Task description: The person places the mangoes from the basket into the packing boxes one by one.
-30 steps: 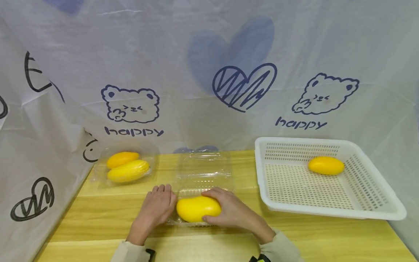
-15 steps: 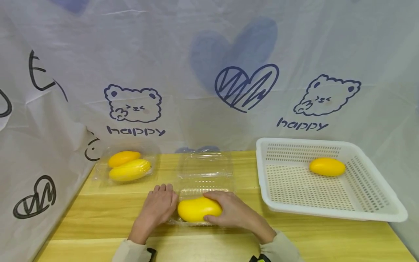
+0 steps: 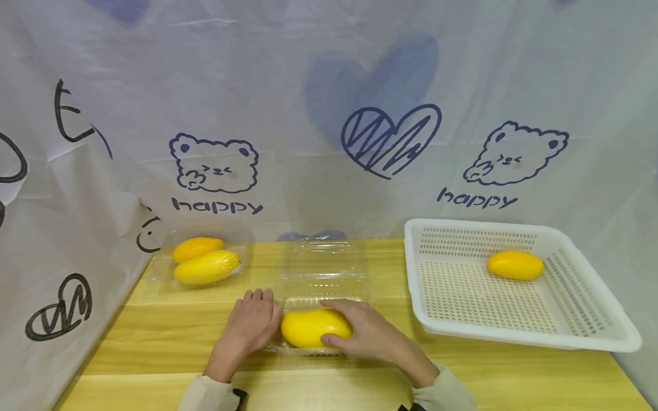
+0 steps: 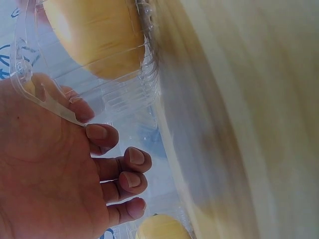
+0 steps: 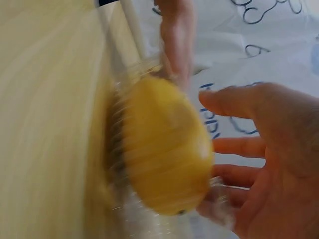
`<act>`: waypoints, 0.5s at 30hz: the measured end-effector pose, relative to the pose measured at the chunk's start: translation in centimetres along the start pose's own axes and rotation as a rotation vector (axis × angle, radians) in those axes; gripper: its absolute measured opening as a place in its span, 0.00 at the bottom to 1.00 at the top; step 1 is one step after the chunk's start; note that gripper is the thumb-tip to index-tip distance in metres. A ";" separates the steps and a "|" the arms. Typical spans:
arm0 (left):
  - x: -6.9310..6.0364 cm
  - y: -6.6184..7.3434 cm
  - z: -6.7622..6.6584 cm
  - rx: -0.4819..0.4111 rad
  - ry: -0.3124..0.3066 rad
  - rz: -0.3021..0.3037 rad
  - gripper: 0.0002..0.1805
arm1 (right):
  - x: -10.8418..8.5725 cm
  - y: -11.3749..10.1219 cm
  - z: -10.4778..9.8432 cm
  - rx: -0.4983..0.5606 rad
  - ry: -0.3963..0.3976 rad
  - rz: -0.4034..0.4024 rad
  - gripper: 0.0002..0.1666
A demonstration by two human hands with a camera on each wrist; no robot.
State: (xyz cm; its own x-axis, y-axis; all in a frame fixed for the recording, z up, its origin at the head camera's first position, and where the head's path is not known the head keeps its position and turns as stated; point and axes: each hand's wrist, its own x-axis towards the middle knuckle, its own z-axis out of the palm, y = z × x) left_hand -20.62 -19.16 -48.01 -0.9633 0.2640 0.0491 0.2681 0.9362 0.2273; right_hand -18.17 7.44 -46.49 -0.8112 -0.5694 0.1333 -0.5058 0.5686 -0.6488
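Observation:
A yellow mango-like fruit (image 3: 308,329) lies lengthwise in the base of an opened clear plastic box (image 3: 325,264). At its left end, my left hand (image 3: 253,319) pinches the box's rim (image 4: 57,108), the thumb seen through the plastic in the left wrist view; the other fingers of that hand (image 4: 55,159) are bent. My right hand (image 3: 372,334) reaches over the fruit's right end, fingers behind and thumb in front. In the right wrist view, a gap shows between the thumb of this hand (image 5: 279,144) and the fruit (image 5: 167,147); fingertips are partly hidden behind it.
A white perforated basket (image 3: 519,337) stands on the right with one orange-yellow fruit (image 3: 515,265) inside. At the back left, a clear box (image 3: 247,245) holds an orange fruit (image 3: 197,249) and a yellow one (image 3: 207,267). A printed cloth (image 3: 308,188) hangs behind the wooden table (image 3: 169,337).
The head view has shifted slightly, moving the whole scene a little to the right. My right thumb lies farther over the fruit's front side; the left hand keeps its place at the box.

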 end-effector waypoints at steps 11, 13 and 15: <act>0.1 0.1 0.1 0.000 0.010 -0.013 0.13 | -1.5 -2.5 -4.1 0.012 0.190 -0.077 0.34; 0.1 0.1 0.0 0.003 0.015 -0.012 0.13 | -1.9 -2.7 -5.0 -0.007 0.212 -0.085 0.33; 0.0 0.1 0.0 0.004 0.021 -0.009 0.13 | -2.2 -2.9 -6.0 -0.040 0.234 -0.094 0.33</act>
State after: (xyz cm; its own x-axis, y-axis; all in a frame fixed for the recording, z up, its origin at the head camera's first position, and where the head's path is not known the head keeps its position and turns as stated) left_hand -20.63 -19.07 -48.00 -0.9656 0.2509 0.0679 0.2598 0.9393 0.2243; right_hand -16.66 10.64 -40.39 -0.8035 -0.4705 0.3648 -0.5897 0.5451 -0.5959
